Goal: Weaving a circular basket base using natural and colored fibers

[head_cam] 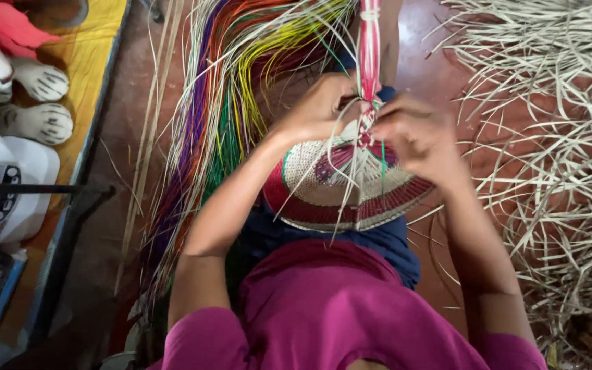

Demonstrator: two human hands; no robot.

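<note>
At the centre of the frame, a round woven fan of cream and maroon straw (pixel 323 188) rests on the lap, its face mostly plaited. Loose pale strands (pixel 351 171) remain unwoven. The left hand (pixel 316 109) and right hand (pixel 416 137) pinch the pink-bound handle bundle (pixel 368 48). Glossy dyed strips (pixel 227 103) lie left, dry straw (pixel 556 137) right.
</note>
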